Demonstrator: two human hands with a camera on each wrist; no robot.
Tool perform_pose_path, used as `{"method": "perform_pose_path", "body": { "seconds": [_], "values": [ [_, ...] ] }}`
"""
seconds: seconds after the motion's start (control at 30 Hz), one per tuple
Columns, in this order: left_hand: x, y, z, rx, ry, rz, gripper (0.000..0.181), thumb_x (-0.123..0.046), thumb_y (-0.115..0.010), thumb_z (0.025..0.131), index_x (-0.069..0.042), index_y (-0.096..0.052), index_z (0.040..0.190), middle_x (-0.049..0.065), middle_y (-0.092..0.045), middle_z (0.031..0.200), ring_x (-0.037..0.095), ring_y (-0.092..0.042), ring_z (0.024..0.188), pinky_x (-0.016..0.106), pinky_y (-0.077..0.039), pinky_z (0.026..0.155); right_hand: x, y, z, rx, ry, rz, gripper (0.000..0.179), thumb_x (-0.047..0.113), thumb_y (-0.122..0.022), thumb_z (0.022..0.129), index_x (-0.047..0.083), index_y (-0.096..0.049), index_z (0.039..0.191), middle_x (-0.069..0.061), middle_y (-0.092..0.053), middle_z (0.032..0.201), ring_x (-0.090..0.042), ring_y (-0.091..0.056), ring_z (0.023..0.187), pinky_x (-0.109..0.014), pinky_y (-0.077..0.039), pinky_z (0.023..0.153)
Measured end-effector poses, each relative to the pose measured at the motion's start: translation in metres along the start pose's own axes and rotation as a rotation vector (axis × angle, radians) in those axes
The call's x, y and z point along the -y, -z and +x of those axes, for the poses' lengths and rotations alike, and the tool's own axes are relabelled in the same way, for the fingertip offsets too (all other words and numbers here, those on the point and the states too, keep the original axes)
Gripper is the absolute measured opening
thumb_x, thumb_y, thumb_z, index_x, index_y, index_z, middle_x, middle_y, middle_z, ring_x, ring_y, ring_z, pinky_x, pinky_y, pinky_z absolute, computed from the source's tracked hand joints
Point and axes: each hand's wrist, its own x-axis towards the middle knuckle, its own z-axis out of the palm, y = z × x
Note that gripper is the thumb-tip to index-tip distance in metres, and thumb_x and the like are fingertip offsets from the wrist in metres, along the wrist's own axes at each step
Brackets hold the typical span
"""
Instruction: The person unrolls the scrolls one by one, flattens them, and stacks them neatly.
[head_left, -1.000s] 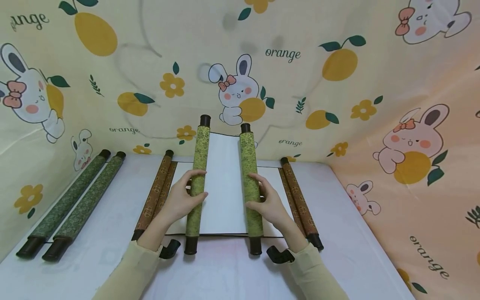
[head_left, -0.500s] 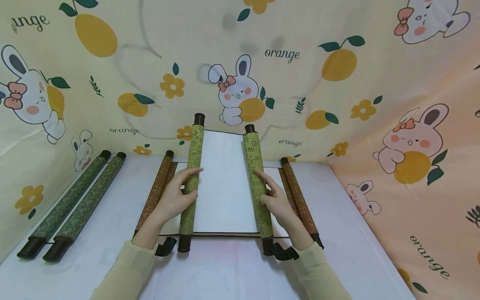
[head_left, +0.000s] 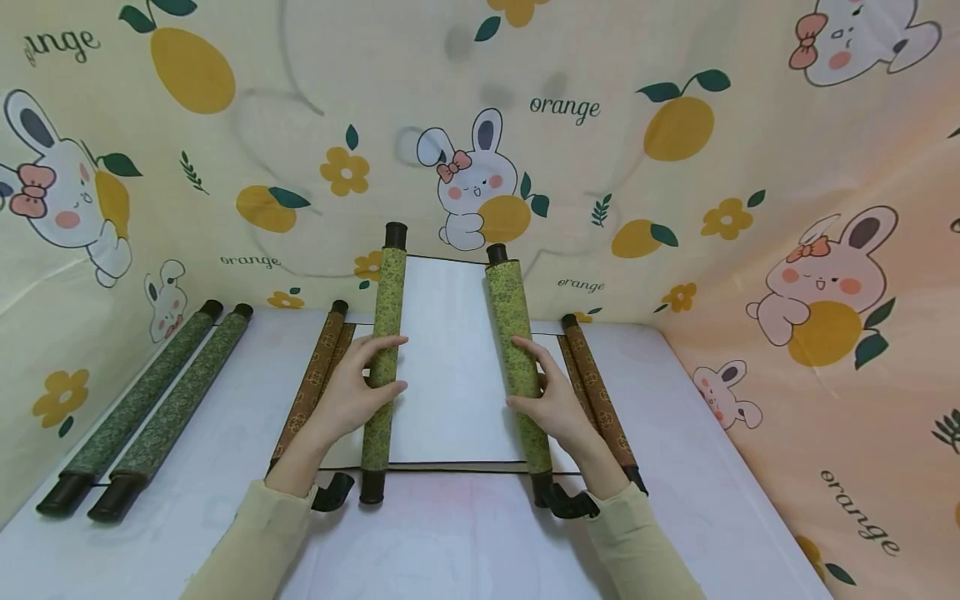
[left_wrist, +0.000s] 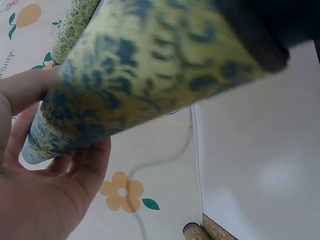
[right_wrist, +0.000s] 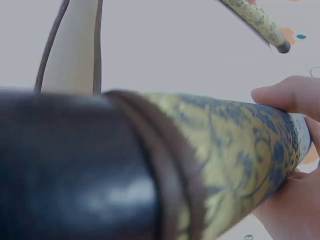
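Note:
A scroll with yellow-green patterned rollers is partly unrolled, and its white sheet (head_left: 453, 358) spans the gap between them. My left hand (head_left: 348, 387) grips the left roller (head_left: 385, 317), thumb and fingers curled round its middle. Round the right roller (head_left: 512, 308) curls my right hand (head_left: 557, 398), the thumb across the inner side. Both rollers end in black knobs; the right one leans, its upper end toward the left. In the left wrist view the patterned roller (left_wrist: 135, 70) fills the top. A dark knob (right_wrist: 75, 165) looms close in the right wrist view.
Beneath the held scroll lies another opened one with brown patterned rollers (head_left: 311, 379) at either side. A dark green scroll (head_left: 142, 400) rests on the white table at the left. Printed cloth (head_left: 585, 167) rises behind and along the sides.
The rollers have moved apart, left roller to the left and right roller to the right, so more white sheet shows. The right roller leans more than before.

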Motion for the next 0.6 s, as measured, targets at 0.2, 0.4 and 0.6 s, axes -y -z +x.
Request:
{"method": "perform_pose_path", "body": {
  "seconds": [0.2, 0.4, 0.6],
  "values": [
    [0.001, 0.004, -0.001, -0.007, 0.000, -0.001, 0.059, 0.003, -0.074, 0.092, -0.015, -0.060, 0.146, 0.013, -0.048, 0.152, 0.034, -0.044, 0.140, 0.047, -0.051, 0.091, 0.000, 0.006, 0.001, -0.018, -0.003, -0.023, 0.092, -0.014, -0.071, 0.087, 0.029, -0.036, 0.160, -0.012, -0.036, 0.159, -0.037, -0.049, 0.126, -0.040, -0.050, 0.085],
    [0.001, 0.009, -0.002, -0.009, -0.003, 0.011, 0.060, 0.004, -0.073, 0.092, -0.015, -0.058, 0.147, 0.012, -0.048, 0.154, 0.036, -0.043, 0.141, 0.048, -0.050, 0.092, 0.000, 0.017, 0.001, 0.015, 0.033, -0.026, 0.097, -0.015, -0.069, 0.086, 0.032, -0.032, 0.162, -0.022, -0.038, 0.158, -0.039, -0.052, 0.122, -0.041, -0.051, 0.083],
    [0.004, 0.015, -0.001, 0.005, -0.040, 0.017, 0.065, 0.009, -0.069, 0.091, -0.013, -0.054, 0.151, 0.016, -0.043, 0.155, 0.039, -0.043, 0.139, 0.054, -0.049, 0.091, -0.002, 0.026, 0.001, 0.031, 0.043, -0.042, 0.099, -0.018, -0.062, 0.087, 0.033, -0.029, 0.165, -0.022, -0.031, 0.161, -0.043, -0.054, 0.123, -0.040, -0.050, 0.082]
  ]
}}
